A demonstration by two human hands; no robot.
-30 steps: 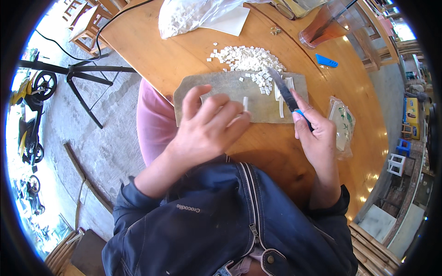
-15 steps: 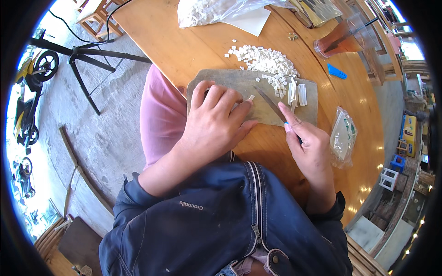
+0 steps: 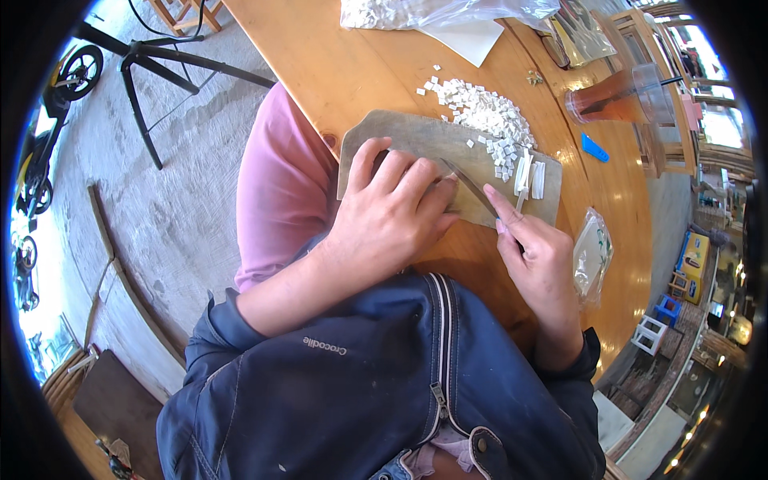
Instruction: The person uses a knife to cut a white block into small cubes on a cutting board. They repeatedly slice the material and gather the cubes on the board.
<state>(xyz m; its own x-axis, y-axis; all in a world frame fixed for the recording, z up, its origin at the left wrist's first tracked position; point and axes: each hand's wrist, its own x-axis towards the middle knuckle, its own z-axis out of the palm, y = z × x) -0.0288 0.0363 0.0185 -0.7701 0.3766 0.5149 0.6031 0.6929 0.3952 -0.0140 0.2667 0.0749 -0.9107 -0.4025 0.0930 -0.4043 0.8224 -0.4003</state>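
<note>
Head view: knife (image 3: 472, 186), grasped in right hand (image 3: 541, 248), blade over board (image 3: 408, 130); left hand (image 3: 382, 204) beside it, fingers curled down, hold hidden from me. White strips (image 3: 538, 181) on board; white squares (image 3: 488, 112) across far edge onto desk (image 3: 316, 72). Step, apparently: slicing. Next stroke calls for fingertips clear.

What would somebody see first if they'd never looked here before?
Probably the heap of tiny white squares on the wooden table, reaching onto the far part of the board. Next, the knife in the right hand, its blade over the board near the left hand. Then the pink trouser leg, left of the board.
</note>
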